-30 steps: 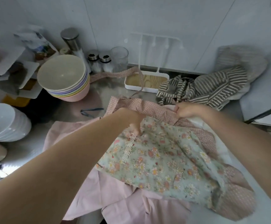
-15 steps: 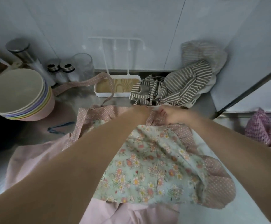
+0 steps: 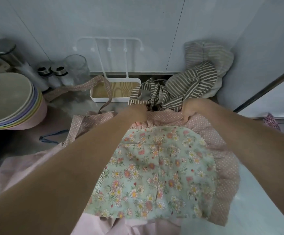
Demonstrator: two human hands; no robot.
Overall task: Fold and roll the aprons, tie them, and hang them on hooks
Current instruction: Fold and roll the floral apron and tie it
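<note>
A floral apron (image 3: 156,168) with a pink polka-dot ruffle lies spread on the steel counter, on top of a plain pink apron (image 3: 27,168). My left hand (image 3: 138,112) and my right hand (image 3: 189,110) both grip its far polka-dot edge, fingers curled into the cloth, about a hand's width apart. Its polka-dot strap (image 3: 80,87) trails back left across the white tray. A brown striped apron (image 3: 180,89) sits crumpled just beyond my hands. White hooks (image 3: 109,48) hang on the back wall.
A stack of pastel bowls (image 3: 10,100) stands at the left, with shakers (image 3: 53,75) and a glass jar (image 3: 77,70) behind. A white tray with a wooden bottom (image 3: 121,90) sits at the back. A pink checked cloth (image 3: 276,122) shows at the right edge.
Both hands have moved farther from me along the floral apron to its far edge and spread apart. The apron now lies flatter. The camera has turned right.
</note>
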